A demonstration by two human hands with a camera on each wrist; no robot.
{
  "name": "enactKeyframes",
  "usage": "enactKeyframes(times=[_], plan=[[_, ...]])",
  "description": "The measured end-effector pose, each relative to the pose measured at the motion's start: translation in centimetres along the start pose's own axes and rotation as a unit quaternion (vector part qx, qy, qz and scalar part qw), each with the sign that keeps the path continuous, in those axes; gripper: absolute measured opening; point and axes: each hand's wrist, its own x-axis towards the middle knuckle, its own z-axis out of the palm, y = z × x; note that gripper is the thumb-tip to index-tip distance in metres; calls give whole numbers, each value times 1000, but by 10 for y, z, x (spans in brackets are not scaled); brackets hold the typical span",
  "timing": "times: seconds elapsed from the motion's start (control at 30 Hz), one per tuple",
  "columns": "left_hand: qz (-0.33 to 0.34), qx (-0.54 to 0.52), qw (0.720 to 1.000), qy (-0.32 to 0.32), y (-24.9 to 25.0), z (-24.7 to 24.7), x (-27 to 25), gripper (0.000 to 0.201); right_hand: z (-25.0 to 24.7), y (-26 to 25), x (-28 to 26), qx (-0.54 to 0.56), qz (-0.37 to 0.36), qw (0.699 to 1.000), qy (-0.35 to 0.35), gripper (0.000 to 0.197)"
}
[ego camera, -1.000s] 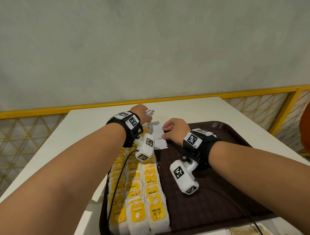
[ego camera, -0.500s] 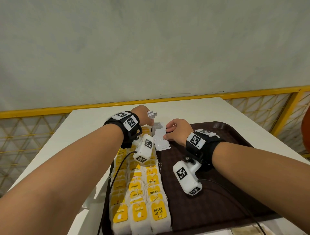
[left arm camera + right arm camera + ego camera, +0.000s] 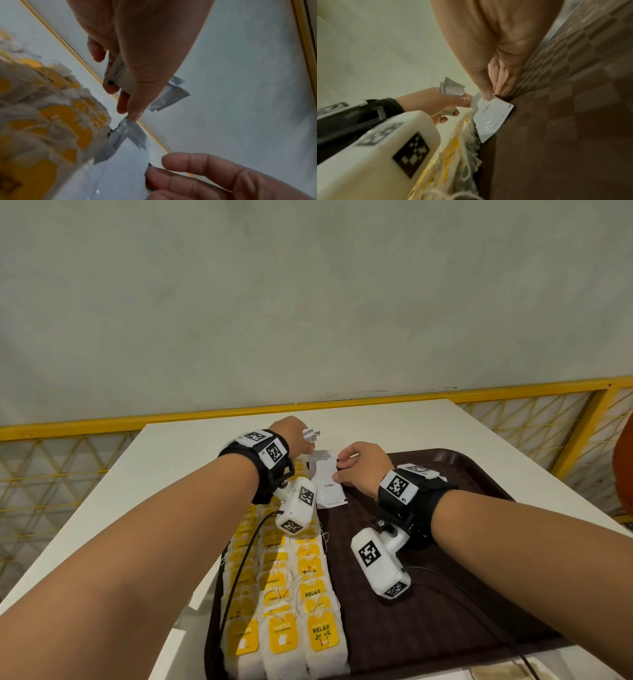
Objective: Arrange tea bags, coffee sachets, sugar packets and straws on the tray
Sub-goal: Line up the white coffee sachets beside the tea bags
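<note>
A white surface stands by a grey wall, with a yellow rail behind it. A dark brown tray lies on the surface. Three rows of tea bags with yellow tags fill the left side of the tray.

A white coffee sachet lies flat on the tray, at the far end, just beside the tea bags. The word "Coffee" is printed on it.

The right hand pinches the right edge of this sachet, with the thumb on top and the fingers underneath.

The left hand is curled round a small bunch of other sachets. Their ends stick out past the hand. The tip of its thumb touches the far corner of the flat sachet.

Both wrists wear black bands with white camera boxes.
</note>
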Motion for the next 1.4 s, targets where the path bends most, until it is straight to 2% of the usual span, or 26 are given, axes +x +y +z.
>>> enactKeyframes(times=[0.07, 0.3, 0.57, 0.73, 0.8, 0.87, 0.93, 1.0, 1.1, 1.23, 1.4], plan=[[-8, 17, 1000, -4, 1, 2, 1, 26, 0, -1, -1, -19, -7, 1000, 1, 32], [-10, 76, 997, -8, 1, 2, 2, 19, -1, -4, -2, -43, -16, 999, -8, 33], [-13, 83, 996, -15, 2, 0, 1, 20, -1, -2, -3, -40, -14, 999, -8, 34], [-19, -4, 1000, -4, -4, -8, -5, 36, -4, -1, -1, -14, -5, 1000, -19, 34], [1, -100, 995, 8, -7, -13, -10, 32, -6, -3, 0, 4, -7, 1000, -18, 28], [26, -248, 968, 12, -8, -16, -20, 27, -10, -6, -1, 35, -30, 999, -3, 21], [39, -368, 929, -5, -4, -18, -32, 28, -17, -16, -7, 109, -65, 992, 3, 19], [44, -443, 895, -29, 1, -20, -41, 30, -21, -30, -15, 222, -72, 972, -37, 24], [50, -463, 884, -37, 11, -22, -49, 33, -19, -48, -26, 319, -47, 944, -72, 24], [66, -447, 892, -30, 21, -23, -60, 72, -18, -55, -32, 367, 1, 928, -60, 23], [71, -398, 914, -2, 32, -26, -68, 70, -26, -56, -34, 376, 11, 924, -63, 15]])
